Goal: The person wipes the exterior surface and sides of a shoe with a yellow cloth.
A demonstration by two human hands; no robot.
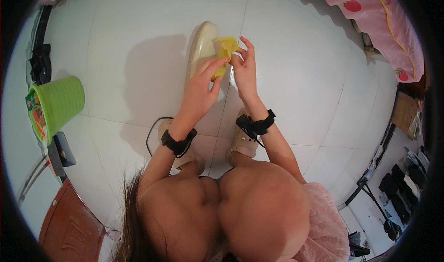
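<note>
Floor tiles (296, 77), white and glossy, fill the view; a green waste bin (59, 100) stands well to the left. A cream shoe (200, 49) lies ahead of the knees. The left hand (202, 87) steadies it while the right hand (244, 70) pinches a crumpled yellow cloth (225, 49) against its upper. With so light a pinch, the cloth could slip off.

Soft crumpled yellow cloth (225, 49) against a smooth cream shoe (200, 47); glossy white floor tiles (300, 77); ribbed green plastic bin (60, 102) at left.
</note>
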